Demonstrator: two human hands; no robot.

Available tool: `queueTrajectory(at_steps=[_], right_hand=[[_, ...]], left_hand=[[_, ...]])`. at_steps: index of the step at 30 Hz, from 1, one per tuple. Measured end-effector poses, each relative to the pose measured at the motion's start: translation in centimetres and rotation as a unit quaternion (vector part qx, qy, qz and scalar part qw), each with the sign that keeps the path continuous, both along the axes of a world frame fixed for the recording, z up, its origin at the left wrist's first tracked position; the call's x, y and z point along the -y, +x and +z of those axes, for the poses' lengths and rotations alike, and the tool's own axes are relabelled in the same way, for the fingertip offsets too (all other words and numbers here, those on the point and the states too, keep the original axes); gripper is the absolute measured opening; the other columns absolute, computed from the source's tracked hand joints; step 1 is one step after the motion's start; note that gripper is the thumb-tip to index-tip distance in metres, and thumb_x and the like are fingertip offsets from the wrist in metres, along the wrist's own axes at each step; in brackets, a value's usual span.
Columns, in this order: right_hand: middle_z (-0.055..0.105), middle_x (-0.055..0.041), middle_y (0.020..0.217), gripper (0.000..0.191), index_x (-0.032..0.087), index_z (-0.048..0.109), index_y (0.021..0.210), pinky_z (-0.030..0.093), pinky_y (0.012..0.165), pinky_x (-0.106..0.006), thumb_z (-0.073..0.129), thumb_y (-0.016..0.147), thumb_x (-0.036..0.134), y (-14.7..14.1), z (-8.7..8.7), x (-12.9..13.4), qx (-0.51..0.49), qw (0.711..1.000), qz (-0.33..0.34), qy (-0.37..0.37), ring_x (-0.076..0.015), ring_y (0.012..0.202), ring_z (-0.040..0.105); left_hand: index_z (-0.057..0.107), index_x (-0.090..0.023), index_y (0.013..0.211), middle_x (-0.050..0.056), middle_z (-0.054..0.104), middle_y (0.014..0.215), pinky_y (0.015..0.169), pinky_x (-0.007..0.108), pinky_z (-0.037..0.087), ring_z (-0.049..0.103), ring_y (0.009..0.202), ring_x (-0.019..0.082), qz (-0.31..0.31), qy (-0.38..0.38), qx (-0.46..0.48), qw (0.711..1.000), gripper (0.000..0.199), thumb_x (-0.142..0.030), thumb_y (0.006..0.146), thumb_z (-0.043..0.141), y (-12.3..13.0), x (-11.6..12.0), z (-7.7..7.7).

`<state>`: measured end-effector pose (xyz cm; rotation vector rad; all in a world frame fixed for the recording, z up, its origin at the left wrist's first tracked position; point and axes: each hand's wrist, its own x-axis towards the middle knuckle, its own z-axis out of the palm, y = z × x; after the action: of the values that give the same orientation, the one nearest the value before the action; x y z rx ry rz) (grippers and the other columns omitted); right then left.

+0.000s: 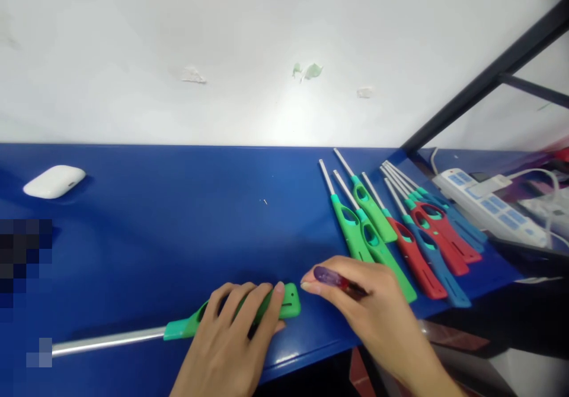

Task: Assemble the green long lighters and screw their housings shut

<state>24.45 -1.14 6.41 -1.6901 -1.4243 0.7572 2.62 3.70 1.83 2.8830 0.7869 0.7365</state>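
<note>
A green gas lighter (290, 306) with a long metal tube lies on its side along the front of the blue table. Over its handle rests my left hand (237, 320), fingers curled around it and holding it down. Just right of the handle's end is my right hand (373, 302), with thumb and forefinger pinched together. Tucked in that hand is what looks like a screwdriver (331, 277) with a purple and red handle; its shaft is hidden. Whether the fingertips also pinch something tiny, I cannot tell. A tiny metal piece, perhaps a screw (265, 201), lies farther back.
Several green, red and blue gas lighters (413, 249) lie in a row at the right. Beyond them are a white power strip (493, 207) with cables and a black metal frame (484, 83). A white earbud case (54, 182) sits at the left, before a white wall (240, 106).
</note>
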Motion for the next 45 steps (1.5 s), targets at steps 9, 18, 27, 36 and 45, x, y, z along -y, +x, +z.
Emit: queueTrajectory(at_steps=[9, 18, 27, 36, 45], right_hand=[[0.075, 0.0026, 0.090, 0.022, 0.025, 0.074, 0.091, 0.056, 0.075, -0.018, 0.064, 0.092, 0.006, -1.7, -2.6, 1.2, 0.045, 0.996, 0.000, 0.079, -0.0121, 0.081, 0.072], [0.074, -0.0013, 0.100, 0.039, 0.025, 0.073, 0.107, 0.059, 0.079, -0.024, 0.050, 0.092, -0.002, -2.0, -4.2, 2.0, 0.111, 0.984, 0.006, 0.138, -0.0150, 0.087, 0.073], [0.075, -0.0033, 0.107, 0.044, 0.023, 0.071, 0.117, 0.059, 0.085, -0.025, 0.045, 0.093, -0.003, -1.6, -4.6, 3.1, 0.219, 0.957, 0.028, 0.187, -0.0134, 0.094, 0.073], [0.077, -0.0032, 0.105, 0.048, 0.024, 0.072, 0.120, 0.061, 0.080, -0.024, 0.046, 0.091, -0.005, -1.6, -4.2, 2.8, 0.274, 0.940, 0.045, 0.196, -0.0134, 0.089, 0.076], [0.076, -0.0030, 0.108, 0.057, 0.027, 0.072, 0.127, 0.064, 0.075, -0.026, 0.045, 0.086, 0.000, -1.0, -3.8, 3.1, 0.306, 0.931, 0.079, 0.180, -0.0154, 0.088, 0.077]], left_hand=[[0.064, -0.015, 0.133, 0.008, 0.071, 0.120, 0.096, 0.044, 0.040, 0.059, 0.110, 0.027, 0.009, -0.011, 0.022, 1.000, 0.033, -0.017, 0.105, 0.047, 0.3, 0.6, -0.5], [0.062, -0.018, 0.136, 0.007, 0.070, 0.124, 0.097, 0.042, 0.041, 0.059, 0.112, 0.026, 0.011, -0.034, 0.009, 0.999, 0.038, -0.014, 0.106, 0.038, 0.1, 0.5, 0.0], [0.060, -0.018, 0.138, 0.007, 0.070, 0.125, 0.103, 0.045, 0.037, 0.061, 0.114, 0.026, 0.001, -0.050, 0.001, 0.999, 0.043, -0.012, 0.106, 0.033, -0.4, 0.7, -0.2], [0.062, -0.021, 0.135, 0.007, 0.070, 0.127, 0.102, 0.045, 0.043, 0.062, 0.114, 0.025, 0.004, -0.058, 0.003, 0.998, 0.041, -0.011, 0.103, 0.039, -0.1, 0.5, -0.7], [0.064, -0.018, 0.131, 0.007, 0.071, 0.121, 0.099, 0.043, 0.045, 0.061, 0.110, 0.025, 0.009, -0.058, 0.025, 0.998, 0.039, -0.011, 0.103, 0.039, -0.1, 0.4, -0.2]])
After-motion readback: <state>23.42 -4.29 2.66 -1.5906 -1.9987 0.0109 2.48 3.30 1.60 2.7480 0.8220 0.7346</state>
